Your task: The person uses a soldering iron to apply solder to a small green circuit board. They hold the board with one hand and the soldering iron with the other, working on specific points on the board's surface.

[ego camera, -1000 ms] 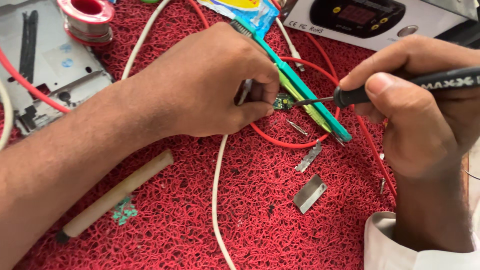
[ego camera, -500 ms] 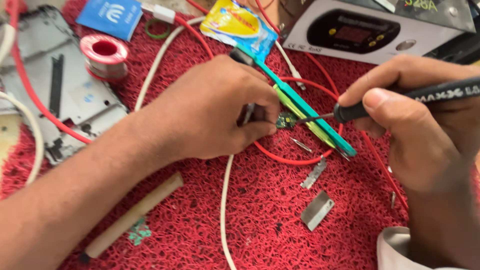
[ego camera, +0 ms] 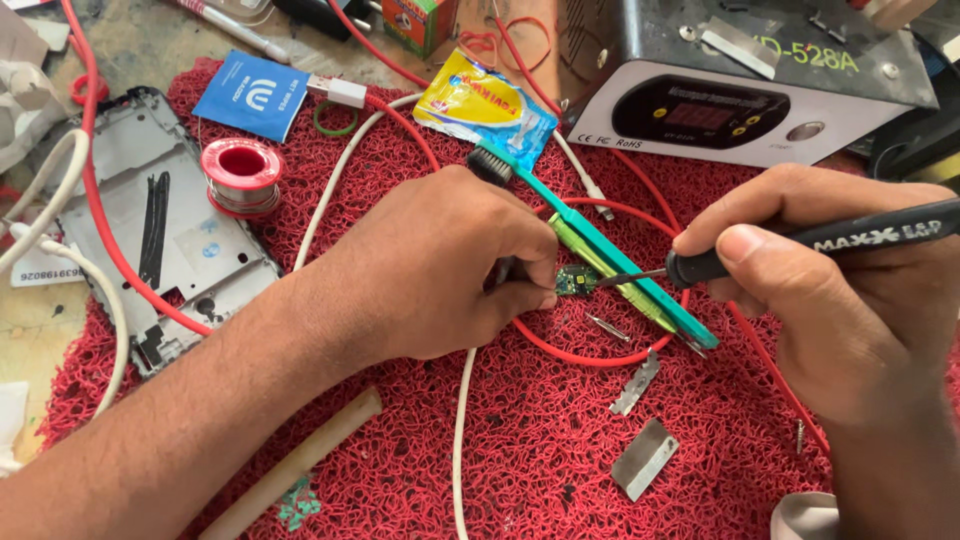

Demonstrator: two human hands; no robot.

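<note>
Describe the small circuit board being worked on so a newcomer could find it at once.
Start at the red mesh mat and find the gap between the left hand and right hand. There the left fingertips pin a tiny green circuit board, met by the soldering iron tip.

The red mat (ego camera: 520, 470) is crowded near its middle, where the left hand (ego camera: 440, 270) and right hand (ego camera: 850, 300) close in on the small green board (ego camera: 574, 280). Between them lies only a narrow gap, crossed by the soldering iron (ego camera: 800, 250), the teal brush (ego camera: 600, 250) and a loop of red wire (ego camera: 600, 355). Toward the mat's far edge the grey station box (ego camera: 720, 110) blocks the way. Along the left edge the phone frame (ego camera: 150, 220) and solder spool (ego camera: 240, 175) fill the space. The widest open stretch is along the mat's near edge, broken only by the white cable (ego camera: 460, 440), two metal blades (ego camera: 645, 458) and the wooden stick (ego camera: 300, 460).
</note>
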